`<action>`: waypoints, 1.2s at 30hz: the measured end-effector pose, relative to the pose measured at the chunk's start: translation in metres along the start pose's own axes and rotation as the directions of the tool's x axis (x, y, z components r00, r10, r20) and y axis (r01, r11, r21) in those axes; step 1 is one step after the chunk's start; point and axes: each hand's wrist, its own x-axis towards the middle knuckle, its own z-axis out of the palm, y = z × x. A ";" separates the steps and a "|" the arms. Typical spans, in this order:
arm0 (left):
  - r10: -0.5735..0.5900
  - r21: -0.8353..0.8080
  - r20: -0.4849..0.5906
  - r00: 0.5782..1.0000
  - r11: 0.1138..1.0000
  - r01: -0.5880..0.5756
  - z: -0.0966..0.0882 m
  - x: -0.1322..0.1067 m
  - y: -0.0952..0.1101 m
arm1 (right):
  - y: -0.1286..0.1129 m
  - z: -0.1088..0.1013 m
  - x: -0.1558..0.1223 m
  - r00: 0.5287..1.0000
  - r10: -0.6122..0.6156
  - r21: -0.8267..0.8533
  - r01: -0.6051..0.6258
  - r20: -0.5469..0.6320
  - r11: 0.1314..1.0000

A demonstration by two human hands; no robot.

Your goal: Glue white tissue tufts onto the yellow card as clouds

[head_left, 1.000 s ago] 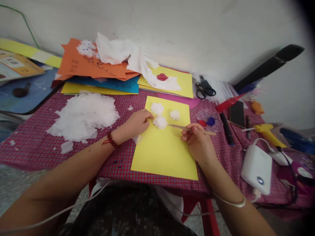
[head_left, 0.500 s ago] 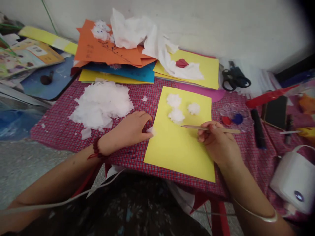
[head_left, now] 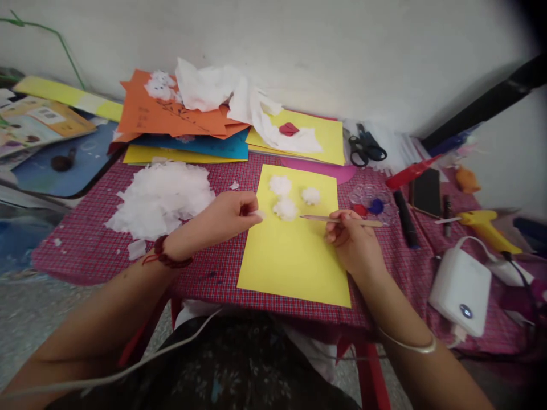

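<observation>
My left hand [head_left: 233,213] is closed in a pinch at the left edge of a yellow sheet of paper [head_left: 294,267]. A small white tissue paper piece [head_left: 262,214] shows at its fingertips. Over the sheet's right side, my right hand [head_left: 352,239] grips a slim wooden pencil [head_left: 318,218], held nearly level with its point to the left. Near that point, three white crumpled tissue tufts, one of them a tuft [head_left: 285,208] close by, sit on the upper half of the sheet. Left of my left hand lies a heap of cut white tissue pieces [head_left: 164,196].
Behind are orange paper sheets [head_left: 183,119], crumpled white tissue [head_left: 209,85] and black scissors [head_left: 365,147]. To the right lie a clear dish [head_left: 370,199] with red and blue paint, a black marker [head_left: 405,219], a phone [head_left: 426,192], a yellow glue gun [head_left: 482,225] and a white device [head_left: 464,290].
The view has shifted, bringing more of the right side into sight. My left fingers have curled in more around the tissue piece. The pencil stays in my right hand.
</observation>
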 end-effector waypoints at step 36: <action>-0.098 -0.090 0.117 0.988 0.990 0.109 0.014 0.031 -0.049 | -0.038 -0.042 -0.027 0.892 -0.276 -0.759 0.450 0.357 0.470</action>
